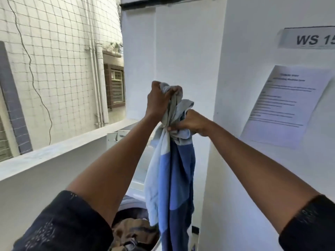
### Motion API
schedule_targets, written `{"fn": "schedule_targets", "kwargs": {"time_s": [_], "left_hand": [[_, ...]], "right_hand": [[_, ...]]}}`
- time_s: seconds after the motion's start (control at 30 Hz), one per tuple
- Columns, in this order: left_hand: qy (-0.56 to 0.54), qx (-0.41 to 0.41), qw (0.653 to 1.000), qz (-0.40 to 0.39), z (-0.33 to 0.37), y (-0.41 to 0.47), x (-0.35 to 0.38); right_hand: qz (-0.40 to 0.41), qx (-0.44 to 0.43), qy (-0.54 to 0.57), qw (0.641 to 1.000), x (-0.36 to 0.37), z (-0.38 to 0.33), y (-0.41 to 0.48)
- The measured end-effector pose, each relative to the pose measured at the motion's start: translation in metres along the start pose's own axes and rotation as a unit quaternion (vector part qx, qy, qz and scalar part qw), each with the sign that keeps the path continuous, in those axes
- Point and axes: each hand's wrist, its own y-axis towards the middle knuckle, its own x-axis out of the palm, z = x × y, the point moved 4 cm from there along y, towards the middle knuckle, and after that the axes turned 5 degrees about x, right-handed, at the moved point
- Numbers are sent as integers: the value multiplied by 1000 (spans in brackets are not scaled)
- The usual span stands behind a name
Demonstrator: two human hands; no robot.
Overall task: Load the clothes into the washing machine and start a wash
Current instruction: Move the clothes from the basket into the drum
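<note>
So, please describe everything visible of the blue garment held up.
The blue garment looks like soft cloth in pale blue, mid blue and navy panels, grey at the bunched top. It hangs straight down. The left hand grips the top, the right hand just below. Its lower end passes the brown clothes and leaves the frame.
</note>
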Motion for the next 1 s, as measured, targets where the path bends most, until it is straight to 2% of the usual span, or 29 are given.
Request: {"fn": "schedule_targets", "kwargs": {"time_s": [0.17,0.27,0.4,0.53,0.67,0.83,0.93,1.0], "left_hand": [[40,65,997,27,-8,23,-46],[41,83,995,36,-23,30,-71],[50,107,993,25,-47,36,-94],[55,94,994,-3,-85,43,-107],[86,44,995,-35,-139,31,-114],[123,-22,988,-92,-224,-4,-119],[155,-83,976,-130,-278,-28,-122],[174,-139,964,-147,-316,-47,-122]], "right_hand": [[176,-3,8,984,45,-29,40],[221,-12,-6,975,69,-45,55],[260,0,51,964,100,-45,77],[265,18,71,961,133,-35,95],[228,58,55,970,165,-6,106],[149,99,-30,983,219,51,104],[133,132,-123,975,256,87,101],[133,166,-134,968,283,109,97]]}}
